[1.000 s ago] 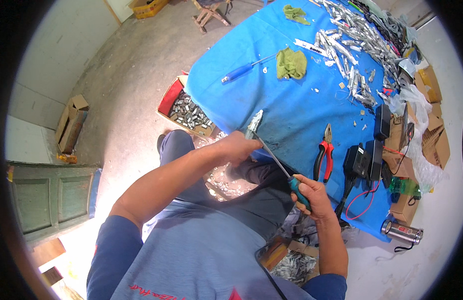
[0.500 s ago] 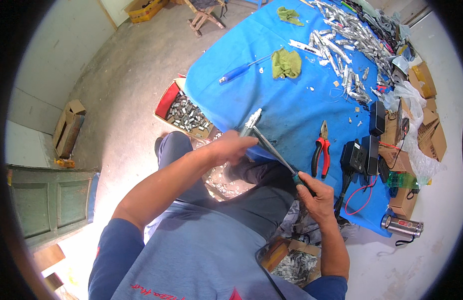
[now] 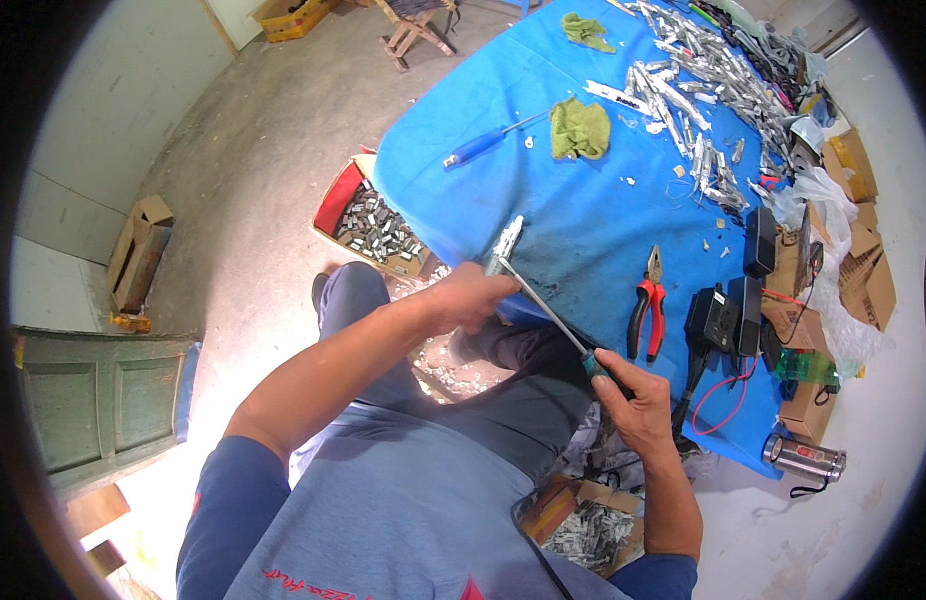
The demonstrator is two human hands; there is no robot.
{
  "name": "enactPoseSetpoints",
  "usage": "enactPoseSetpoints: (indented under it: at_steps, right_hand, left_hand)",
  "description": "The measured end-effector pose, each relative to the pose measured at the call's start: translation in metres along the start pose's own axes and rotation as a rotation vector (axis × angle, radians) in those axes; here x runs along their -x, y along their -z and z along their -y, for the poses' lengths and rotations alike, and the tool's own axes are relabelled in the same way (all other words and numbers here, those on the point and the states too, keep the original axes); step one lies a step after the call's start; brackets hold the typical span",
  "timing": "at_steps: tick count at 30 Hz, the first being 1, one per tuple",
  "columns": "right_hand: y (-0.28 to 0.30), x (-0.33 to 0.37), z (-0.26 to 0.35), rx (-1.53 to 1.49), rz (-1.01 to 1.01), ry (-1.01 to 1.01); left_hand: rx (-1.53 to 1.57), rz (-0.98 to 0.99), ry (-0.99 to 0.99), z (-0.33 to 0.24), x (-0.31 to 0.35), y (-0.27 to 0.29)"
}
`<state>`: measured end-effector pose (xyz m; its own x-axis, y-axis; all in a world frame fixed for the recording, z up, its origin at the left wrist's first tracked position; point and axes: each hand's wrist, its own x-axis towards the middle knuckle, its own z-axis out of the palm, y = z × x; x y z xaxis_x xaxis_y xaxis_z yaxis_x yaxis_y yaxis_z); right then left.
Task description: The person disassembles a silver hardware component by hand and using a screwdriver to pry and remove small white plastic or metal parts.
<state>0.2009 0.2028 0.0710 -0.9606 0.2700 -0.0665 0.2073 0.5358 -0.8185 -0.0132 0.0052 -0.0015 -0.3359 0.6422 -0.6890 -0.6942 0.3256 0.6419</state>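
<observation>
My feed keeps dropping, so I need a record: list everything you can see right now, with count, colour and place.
Table cloth: one, blue, over the table ahead.
Metal piece: one, silver, in the left hand at the table edge.
Held screwdriver: one, green handle, tip at the metal piece.
Loose screwdriver: one, blue handle, on the cloth.
Pliers: one, red and black, on the cloth.
Rags: two, green, on the cloth.
Metal scrap: many, silver, far side of the table.
Black adapters: about three, table's right edge.
Box of metal parts: one, cardboard, on the floor.
Flask: one, steel, on the floor at right.
Left hand: grips the metal piece.
Right hand: grips the screwdriver handle.
</observation>
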Motion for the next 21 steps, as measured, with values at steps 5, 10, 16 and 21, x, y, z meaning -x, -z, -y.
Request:
enactPoseSetpoints:
  at_steps: [5,10,16,21]
  right_hand:
    - [0.007,-0.005,0.014,0.146,0.026,0.124]
    - [0.015,-0.016,0.007,0.225,0.071,0.217]
    - [0.027,-0.030,0.008,0.085,0.167,0.046]
    - [0.037,-0.038,0.008,-0.093,0.267,-0.205]
  left_hand:
    - [-0.002,0.012,-0.002,0.001,0.000,0.000]
    - [-0.040,0.014,0.013,-0.003,0.001,-0.002]
    - [-0.088,0.013,0.047,-0.007,0.000,-0.001]
    - [-0.123,-0.012,0.054,-0.008,-0.001,-0.002]
